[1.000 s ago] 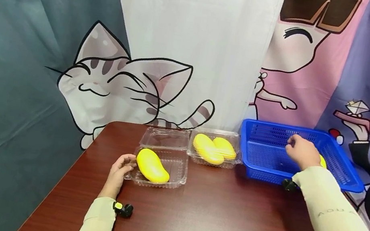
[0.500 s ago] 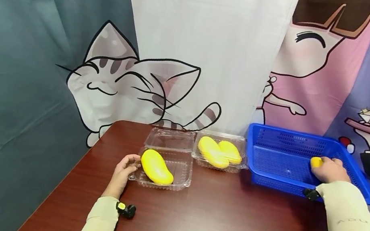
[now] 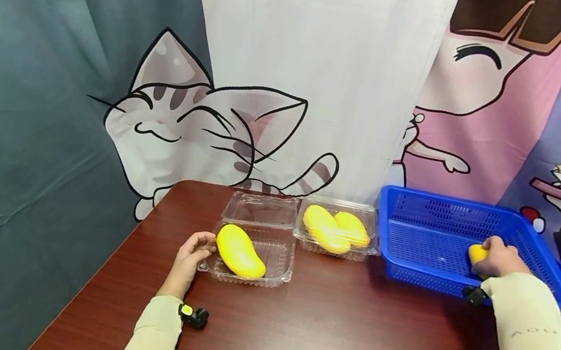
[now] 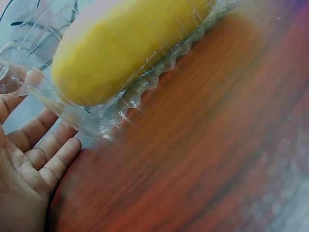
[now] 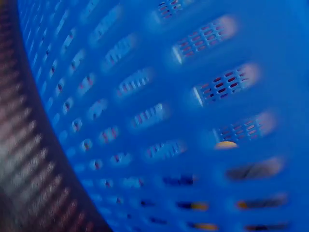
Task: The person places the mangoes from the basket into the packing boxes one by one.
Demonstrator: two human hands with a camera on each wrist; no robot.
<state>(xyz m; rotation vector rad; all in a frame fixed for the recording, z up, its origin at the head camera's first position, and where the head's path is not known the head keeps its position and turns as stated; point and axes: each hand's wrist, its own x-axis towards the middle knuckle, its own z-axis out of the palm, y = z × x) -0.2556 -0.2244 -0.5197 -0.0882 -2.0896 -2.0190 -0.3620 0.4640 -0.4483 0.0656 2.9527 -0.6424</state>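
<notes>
In the head view my left hand (image 3: 189,259) rests at the left side of an open clear plastic clamshell container (image 3: 279,261). Its fingers (image 4: 60,157) lie relaxed along the container's corner in the left wrist view. One yellow mango (image 3: 241,253) lies inside, and the lid (image 3: 260,209) is folded back toward the wall. My right hand (image 3: 502,260) reaches into the blue plastic basket (image 3: 425,276) and grips another mango (image 3: 476,254) from above. The basket's slotted wall (image 5: 188,116) fills the right wrist view and hides that hand, with bits of yellow showing through.
A second clear container (image 3: 366,245) holding two mangoes (image 3: 326,230) stands between the open container and the basket. Behind the brown table (image 3: 321,330) hangs a printed cartoon curtain (image 3: 329,84). The table's left edge runs past my left forearm.
My right hand has moved right and down inside the basket and taken hold of the mango there. My left hand stays beside the open container. The head view has shifted slightly.
</notes>
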